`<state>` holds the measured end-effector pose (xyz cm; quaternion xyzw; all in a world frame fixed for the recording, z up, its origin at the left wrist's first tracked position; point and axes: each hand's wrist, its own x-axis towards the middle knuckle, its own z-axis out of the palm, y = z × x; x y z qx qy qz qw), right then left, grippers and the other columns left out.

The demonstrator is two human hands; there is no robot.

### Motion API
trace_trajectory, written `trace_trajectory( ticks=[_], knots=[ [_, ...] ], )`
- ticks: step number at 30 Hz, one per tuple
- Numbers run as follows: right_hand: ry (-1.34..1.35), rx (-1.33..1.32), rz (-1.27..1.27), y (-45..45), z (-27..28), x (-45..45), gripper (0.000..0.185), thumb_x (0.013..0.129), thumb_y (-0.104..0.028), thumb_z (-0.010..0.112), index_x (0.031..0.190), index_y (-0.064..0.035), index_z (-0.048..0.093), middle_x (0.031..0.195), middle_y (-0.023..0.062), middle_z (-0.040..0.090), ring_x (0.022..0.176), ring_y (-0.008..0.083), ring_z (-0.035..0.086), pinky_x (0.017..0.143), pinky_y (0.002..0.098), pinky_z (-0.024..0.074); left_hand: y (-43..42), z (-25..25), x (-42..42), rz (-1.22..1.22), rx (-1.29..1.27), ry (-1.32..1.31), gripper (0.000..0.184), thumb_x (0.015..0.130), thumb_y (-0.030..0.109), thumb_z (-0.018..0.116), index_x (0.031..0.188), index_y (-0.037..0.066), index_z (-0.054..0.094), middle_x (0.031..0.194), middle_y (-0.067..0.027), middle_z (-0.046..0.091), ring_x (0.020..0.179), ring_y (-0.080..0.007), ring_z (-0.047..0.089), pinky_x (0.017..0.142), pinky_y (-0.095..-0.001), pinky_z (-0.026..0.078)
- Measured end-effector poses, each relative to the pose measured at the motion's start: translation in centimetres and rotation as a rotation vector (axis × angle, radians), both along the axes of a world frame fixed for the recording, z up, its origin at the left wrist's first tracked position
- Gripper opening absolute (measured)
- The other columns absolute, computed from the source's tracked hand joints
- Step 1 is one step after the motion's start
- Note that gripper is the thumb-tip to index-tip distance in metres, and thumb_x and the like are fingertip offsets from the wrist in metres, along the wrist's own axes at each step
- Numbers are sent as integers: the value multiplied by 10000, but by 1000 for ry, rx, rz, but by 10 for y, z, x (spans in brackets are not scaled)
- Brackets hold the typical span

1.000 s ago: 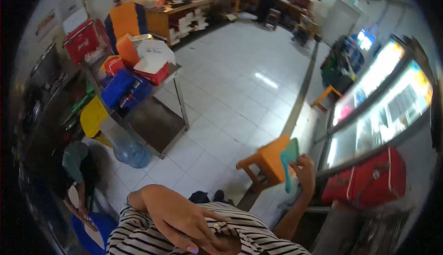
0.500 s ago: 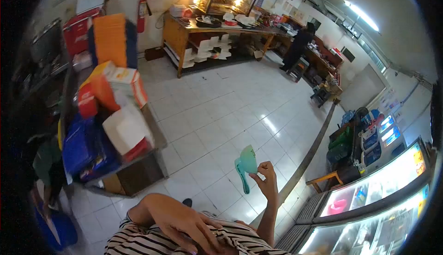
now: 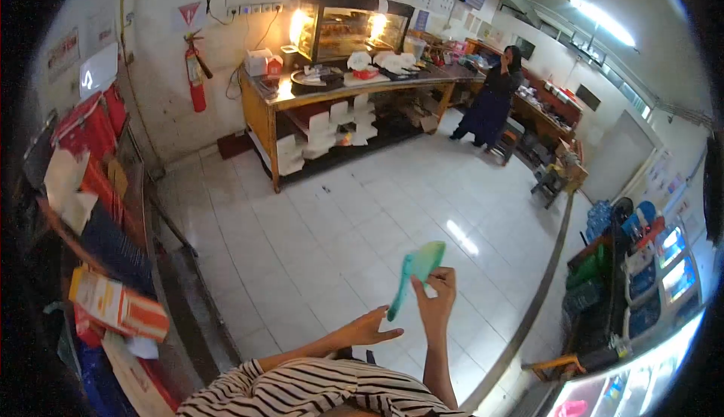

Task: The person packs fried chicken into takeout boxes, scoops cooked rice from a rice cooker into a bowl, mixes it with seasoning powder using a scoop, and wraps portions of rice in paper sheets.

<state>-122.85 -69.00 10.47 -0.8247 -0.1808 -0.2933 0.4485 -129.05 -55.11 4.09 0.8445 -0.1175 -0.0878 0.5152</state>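
A green and teal object, thin and with a long handle-like strip hanging down its left side, is pinched between the thumb and fingers of my right hand. It is held up in front of my body, over the tiled floor. My left hand reaches in from the lower left with its thumb and fingers apart, just below the strip's lower end. Nothing shows in its grip. Whether a fingertip touches the strip, I cannot tell.
A wooden counter with a lit display case stands ahead. Further back, a person in dark clothes stands by a stool. Boxes crowd the left side, and a glowing refrigerator is at lower right.
The view has swung left, towards the counter. My left hand has moved off my chest and out near the green object. The distant person now faces this way, a hand at the face.
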Motion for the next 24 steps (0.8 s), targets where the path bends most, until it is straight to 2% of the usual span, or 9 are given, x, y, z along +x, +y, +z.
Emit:
trace_trajectory(
  ticks=[3, 6, 9, 12, 13, 17, 20, 22, 24],
  knots=[
    [-81, 54, 180, 53, -1, 104, 159, 613, -16, 720, 678, -4, 576, 780, 79, 483, 688, 174, 488, 555, 268, 395, 11, -24, 89, 252, -133, 105, 518, 808, 384, 551, 1050, -50, 404, 878, -234, 572, 802, -339, 576, 682, -385, 456],
    [27, 106, 355, 100, -11, 204, 148, 620, -30, 720, 689, -12, 590, 782, 76, 483, 668, 191, 491, 551, 268, 404, 43, -25, 174, 472, -51, 87, 413, 833, 308, 528, 1024, -36, 404, 765, -210, 573, 696, -341, 577, 594, -393, 447],
    [51, 20, 536, 131, -28, 308, 186, 661, -52, 696, 819, -21, 602, 808, 91, 483, 698, 192, 492, 564, 262, 407, 68, -34, 269, 541, 13, 26, 315, 852, 228, 487, 976, -34, 363, 700, -205, 543, 652, -344, 561, 560, -406, 429],
    [-173, -59, 319, 153, -23, 393, 308, 717, -100, 659, 1000, -25, 561, 826, 102, 476, 745, 177, 494, 614, 266, 414, 92, -57, 358, 543, 20, -111, 289, 860, 220, 455, 958, -27, 341, 729, -209, 532, 658, -338, 555, 571, -401, 432],
    [-40, -72, 202, 152, -35, 425, 356, 787, -149, 598, 1104, -20, 500, 939, 120, 501, 873, 186, 510, 730, 274, 420, 104, -50, 403, 531, 4, -194, 281, 864, 220, 442, 953, -24, 334, 740, -210, 527, 658, -336, 552, 574, -399, 432],
    [781, 250, 468, 143, -60, 558, 354, 861, -230, 504, 1097, 33, 492, 1102, 157, 511, 1032, 225, 494, 862, 355, 422, 134, -12, 540, 238, -156, -79, 298, 875, 267, 400, 953, -15, 343, 755, -196, 521, 653, -322, 541, 590, -385, 430],
    [992, 534, 716, 144, -47, 641, 345, 849, -248, 517, 1056, 28, 518, 1050, 162, 540, 985, 236, 523, 851, 382, 436, 135, 0, 643, -79, -201, -1, 319, 878, 307, 378, 956, -1, 358, 718, -174, 521, 673, -309, 539, 601, -366, 423],
    [916, 730, 681, 152, -45, 702, 274, 838, -246, 532, 918, 16, 545, 1020, 163, 552, 948, 248, 541, 838, 378, 442, 145, 16, 719, -285, -153, 191, 321, 879, 327, 369, 957, 15, 369, 697, -158, 519, 703, -298, 543, 611, -347, 418],
    [837, 860, 608, 156, -43, 765, 248, 833, -235, 540, 854, 12, 539, 1001, 166, 557, 942, 248, 542, 831, 374, 445, 167, 23, 800, -410, -6, 41, 350, 878, 358, 366, 948, 30, 469, 714, -127, 548, 752, -285, 556, 654, -332, 426]
  ],
)
